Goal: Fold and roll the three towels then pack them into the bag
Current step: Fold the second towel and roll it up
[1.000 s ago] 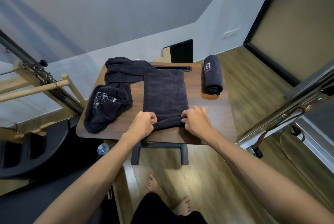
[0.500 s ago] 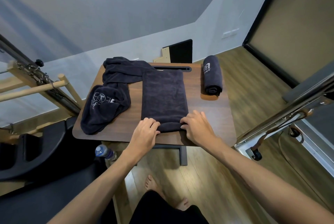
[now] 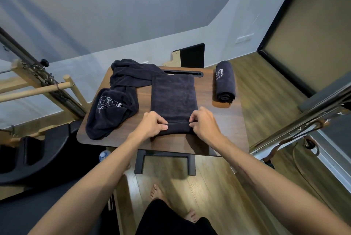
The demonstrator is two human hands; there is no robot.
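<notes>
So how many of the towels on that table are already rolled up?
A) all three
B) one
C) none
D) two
B: only the rolled towel at the table's far right is finished; the folded towel under the left hand and right hand has barely begun rolling, and the crumpled towel lies loose.

Both hands (image 3: 152,124) (image 3: 204,123) grip folded towel's (image 3: 173,98) near roll
</notes>
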